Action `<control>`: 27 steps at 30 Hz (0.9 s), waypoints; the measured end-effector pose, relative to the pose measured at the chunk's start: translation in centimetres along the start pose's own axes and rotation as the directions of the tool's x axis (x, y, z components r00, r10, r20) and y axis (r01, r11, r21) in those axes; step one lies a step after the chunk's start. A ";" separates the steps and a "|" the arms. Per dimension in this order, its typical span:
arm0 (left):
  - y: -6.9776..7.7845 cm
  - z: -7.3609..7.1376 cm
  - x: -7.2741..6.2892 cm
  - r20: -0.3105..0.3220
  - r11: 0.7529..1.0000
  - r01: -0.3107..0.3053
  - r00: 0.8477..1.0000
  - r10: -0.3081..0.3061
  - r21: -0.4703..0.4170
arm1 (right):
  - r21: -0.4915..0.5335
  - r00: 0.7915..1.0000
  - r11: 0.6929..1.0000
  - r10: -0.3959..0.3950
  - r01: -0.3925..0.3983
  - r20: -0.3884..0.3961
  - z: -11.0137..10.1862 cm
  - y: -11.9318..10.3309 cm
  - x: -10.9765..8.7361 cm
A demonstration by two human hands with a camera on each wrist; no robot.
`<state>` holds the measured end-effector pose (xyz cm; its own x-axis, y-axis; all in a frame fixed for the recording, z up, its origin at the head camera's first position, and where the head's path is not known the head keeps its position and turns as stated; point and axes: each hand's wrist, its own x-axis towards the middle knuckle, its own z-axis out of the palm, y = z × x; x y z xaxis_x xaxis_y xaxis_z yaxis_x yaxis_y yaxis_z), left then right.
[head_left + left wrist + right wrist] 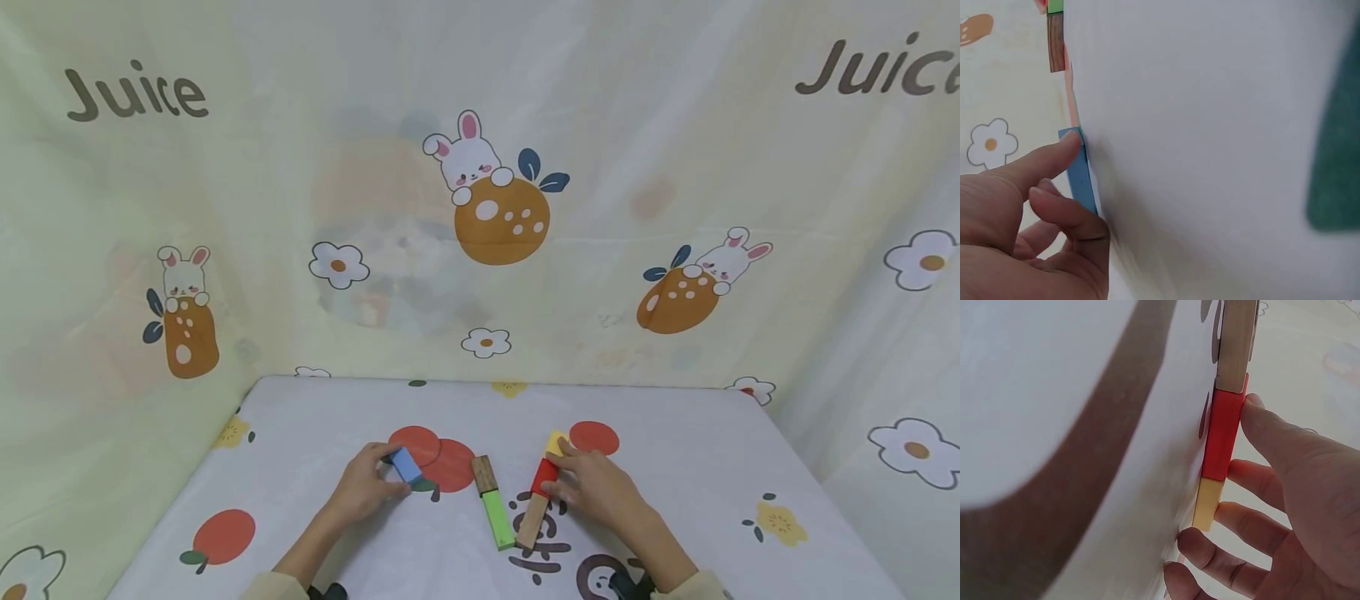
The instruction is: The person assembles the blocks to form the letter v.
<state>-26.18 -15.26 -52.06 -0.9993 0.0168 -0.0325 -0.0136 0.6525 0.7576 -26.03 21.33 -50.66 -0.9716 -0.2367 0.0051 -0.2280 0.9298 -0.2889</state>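
My left hand (366, 485) pinches a blue block (407, 466) between thumb and index finger, left of the other blocks. In the left wrist view, the blue block (1080, 180) shows as a long narrow side at the tabletop. On the right, my right hand (600, 490) lies along a row of three blocks, its thumb against the red block (1222, 434) and other fingertips by the yellow block (1207, 503). The light wooden block (532, 522) continues that row toward me. A green block (497, 521) and a dark brown wooden block (484, 474) form a second row between the hands.
A white cloth with printed fruit and flowers covers the table (420, 554). The two rows nearly meet at their near ends, spreading apart like a V. A hanging curtain (262, 192) with rabbit prints stands behind the table and along both sides.
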 end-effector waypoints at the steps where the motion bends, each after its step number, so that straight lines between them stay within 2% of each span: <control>1: 0.0 0.0 0.0 0.001 1.000 0.004 1.000 -0.004 -0.003 | 0.001 1.000 1.000 0.002 -0.002 0.000 0.0 0.0 0.0; 9: -0.2 -0.1 0.1 0.020 0.998 0.045 0.999 -0.045 -0.034 | -0.003 1.000 1.000 0.005 -0.005 0.006 0.0 -0.2 0.0; 19: 0.4 -0.2 0.2 0.045 0.996 0.059 0.997 -0.056 -0.060 | 0.001 1.000 1.000 -0.004 0.004 0.000 -0.3 -0.3 -0.2; 27: 0.9 0.3 0.7 0.070 0.995 0.070 0.995 -0.065 -0.075 | 0.012 1.000 1.000 0.010 -0.010 0.000 0.1 -0.1 0.0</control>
<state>-26.91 -14.43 -51.62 -0.9916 0.0273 -0.1268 -0.0860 0.5931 0.8005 -25.97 21.21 -50.71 -0.9737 -0.2278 0.0024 -0.2180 0.9285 -0.3005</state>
